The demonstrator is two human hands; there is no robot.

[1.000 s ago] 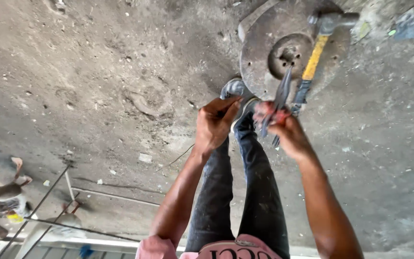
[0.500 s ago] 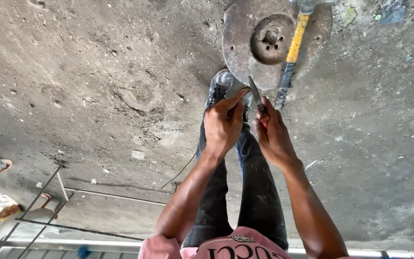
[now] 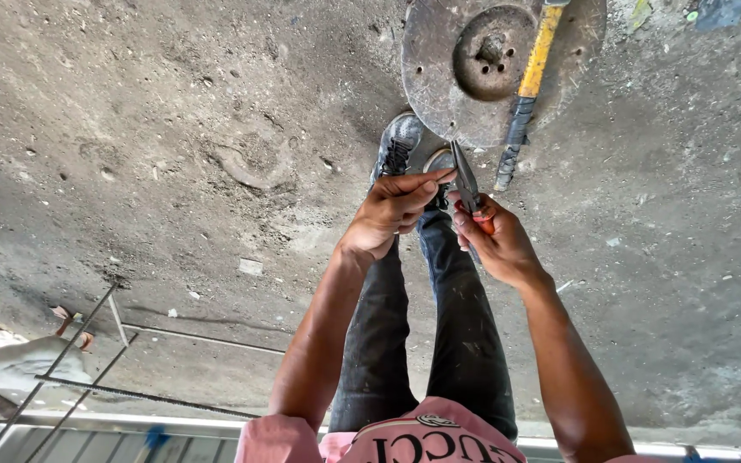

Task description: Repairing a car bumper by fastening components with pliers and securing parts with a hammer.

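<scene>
Hands lowered slightly from round rusty disc [image 3: 499, 64]; right hand [image 3: 495, 240] fingers clenched on orange-handled pliers [image 3: 469, 184]; left hand [image 3: 392, 210] fingers pinch jaw tip.

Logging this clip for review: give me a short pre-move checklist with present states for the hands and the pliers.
1. Right hand grips the pliers by the red handles: ok.
2. Pliers' tips point away from the body, toward the metal disc: ok.
3. Left hand has its fingertips at the pliers' jaws: ok, though whether anything is pinched there: cannot tell.
4. Jaws open or shut: cannot tell, too small.
5. Hammer with yellow handle lies across the disc, apart from both hands: ok.
6. Footing: shoes stand on concrete floor right beside the disc's edge: ok.
</scene>
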